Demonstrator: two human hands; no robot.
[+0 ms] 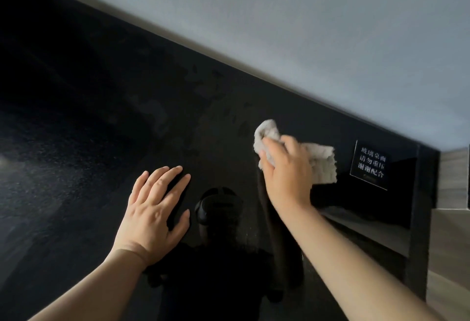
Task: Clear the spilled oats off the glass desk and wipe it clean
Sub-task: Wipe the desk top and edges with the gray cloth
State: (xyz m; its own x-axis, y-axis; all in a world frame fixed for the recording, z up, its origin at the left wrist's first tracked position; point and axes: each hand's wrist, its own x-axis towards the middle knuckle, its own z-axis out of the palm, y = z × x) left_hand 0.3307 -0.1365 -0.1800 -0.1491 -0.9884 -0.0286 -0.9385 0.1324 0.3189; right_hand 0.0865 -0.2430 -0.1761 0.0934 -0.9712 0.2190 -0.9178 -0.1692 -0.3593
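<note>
The black glass desk (pixel 89 142) fills most of the view and reflects my head and arms. My right hand (pixel 287 170) presses a crumpled light grey cloth (pixel 321 165) flat on the glass near the desk's right end. My left hand (pixel 155 206) lies flat on the glass to the left of it, fingers spread, holding nothing. Damp smear marks (pixel 203 91) show on the glass beyond the cloth. I see no oats on the surface.
A small black sign with white characters (pixel 371 165) sits on the glass just right of the cloth. A pale grey wall (pixel 305 28) runs along the desk's far edge. The desk's right edge (pixel 419 219) drops to a wood-toned surface (pixel 450 244).
</note>
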